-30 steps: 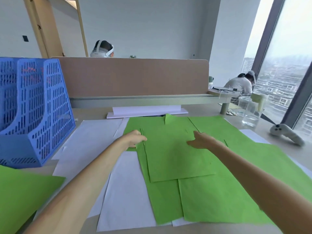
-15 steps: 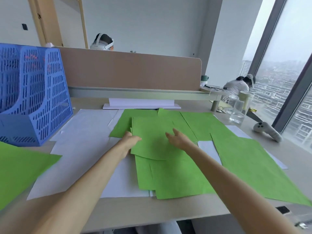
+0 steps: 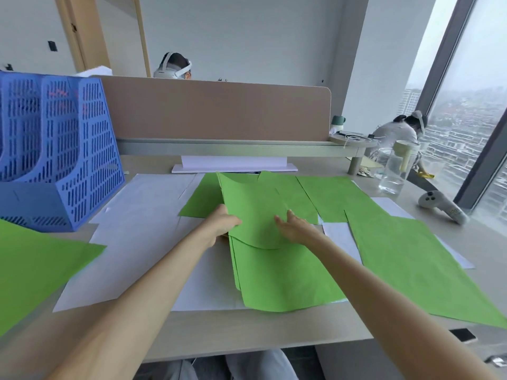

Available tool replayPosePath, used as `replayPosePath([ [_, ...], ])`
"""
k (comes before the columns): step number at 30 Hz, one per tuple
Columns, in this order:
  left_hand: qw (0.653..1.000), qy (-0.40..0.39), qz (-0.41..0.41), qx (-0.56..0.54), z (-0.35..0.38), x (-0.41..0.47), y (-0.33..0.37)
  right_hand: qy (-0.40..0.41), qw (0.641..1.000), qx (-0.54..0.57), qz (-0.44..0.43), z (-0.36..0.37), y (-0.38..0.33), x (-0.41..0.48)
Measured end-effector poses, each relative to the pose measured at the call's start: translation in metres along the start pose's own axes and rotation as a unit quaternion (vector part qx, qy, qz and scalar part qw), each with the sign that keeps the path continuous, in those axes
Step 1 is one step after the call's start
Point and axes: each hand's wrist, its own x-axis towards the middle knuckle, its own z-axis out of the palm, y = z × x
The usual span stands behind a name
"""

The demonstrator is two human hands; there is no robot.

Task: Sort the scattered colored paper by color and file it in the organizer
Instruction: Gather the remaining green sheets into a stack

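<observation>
Several green paper sheets point(image 3: 277, 275) lie overlapped in the middle of the desk. My left hand point(image 3: 223, 224) grips the left edge of the top green sheet point(image 3: 255, 209), which bows upward. My right hand point(image 3: 297, 229) rests flat on that same sheet with fingers straight. More green sheets point(image 3: 406, 259) spread to the right, and one green sheet point(image 3: 35, 267) lies at the near left. White sheets point(image 3: 142, 231) lie under and left of the green ones. The blue organizer point(image 3: 57, 152) stands at the far left with its slots facing left.
A beige divider panel point(image 3: 214, 108) closes off the back of the desk. At the right stand a clear glass jar point(image 3: 392, 171) and a white handheld controller point(image 3: 441, 205). A phone point(image 3: 463, 335) lies at the desk's front edge. Two other people sit beyond the desk.
Both hands have drawn the top green sheet toward me and gathered it over the lower green sheets. Its far edge has lifted and curled. My view has pulled back from the desk.
</observation>
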Motion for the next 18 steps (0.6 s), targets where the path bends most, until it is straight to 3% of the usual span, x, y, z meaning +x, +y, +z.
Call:
replayPosePath([
  [4, 1.000, -0.018, 0.015, -0.004, -0.003, -0.006, 0.000, 0.030, 0.995, 0.096, -0.016, -0.012, -0.004, 0.001],
  [9, 0.992, 0.022, 0.054, -0.108, -0.031, 0.003, -0.008, 0.099, 0.971, 0.215, -0.023, -0.023, -0.002, 0.002],
  [12, 0.989, 0.026, 0.049, -0.135, -0.047, 0.064, -0.050, 0.088, 0.937, 0.338, -0.026, -0.020, -0.010, 0.006],
  [18, 0.989, 0.056, 0.020, -0.134, -0.062, 0.035, -0.019, 0.076, 0.904, 0.422, 0.003, -0.002, -0.032, 0.039],
])
